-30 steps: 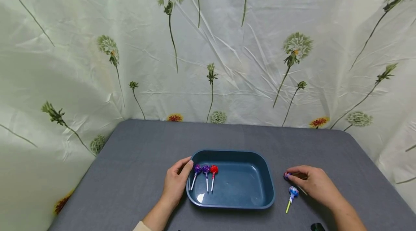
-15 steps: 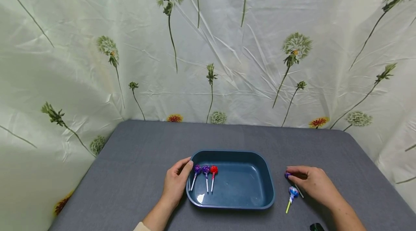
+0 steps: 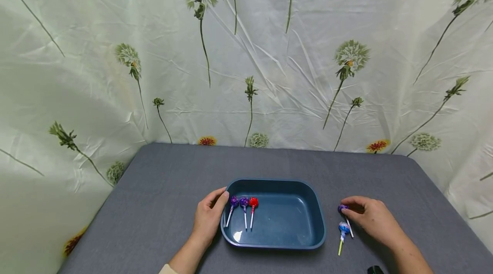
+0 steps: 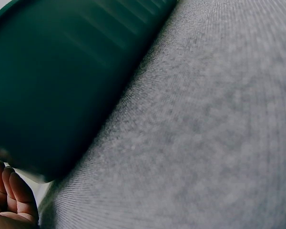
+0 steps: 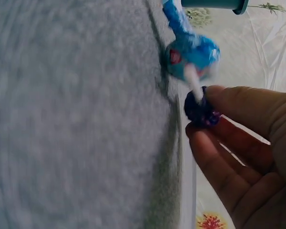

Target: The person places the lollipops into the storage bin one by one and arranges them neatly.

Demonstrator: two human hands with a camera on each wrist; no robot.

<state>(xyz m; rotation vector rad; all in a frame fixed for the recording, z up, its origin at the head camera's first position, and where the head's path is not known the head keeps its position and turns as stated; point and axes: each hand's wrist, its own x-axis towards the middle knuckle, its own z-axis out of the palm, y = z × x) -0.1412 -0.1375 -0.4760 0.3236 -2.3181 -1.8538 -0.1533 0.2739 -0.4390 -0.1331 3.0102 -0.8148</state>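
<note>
My right hand (image 3: pixel 375 218) pinches a purple-wrapped lollipop (image 5: pixel 200 110) by its candy head, between thumb and fingertips, low over the table. Its white stick points toward the near edge and crosses a blue lollipop (image 3: pixel 343 229) with a yellow stick, lying just in front of the hand. With its thumb at the rim, my left hand (image 3: pixel 208 216) grips the left side of a dark blue tray (image 3: pixel 273 247). Two purple lollipops (image 3: pixel 244 202) and a red lollipop (image 3: pixel 253 202) lie in a row at the left inside the tray, sticks toward me.
A grey cloth-covered table (image 3: pixel 185 162) bears everything. Behind it and on both sides hangs a pale curtain (image 3: pixel 277 72) printed with dandelions. At the bottom right lies a small black object (image 3: pixel 374 269), cut off by the frame edge.
In my right fingers the purple lollipop has turned, its stick swinging from right to nearly straight toward me. The blue lollipop has shifted slightly left. My left hand and the tray stay put.
</note>
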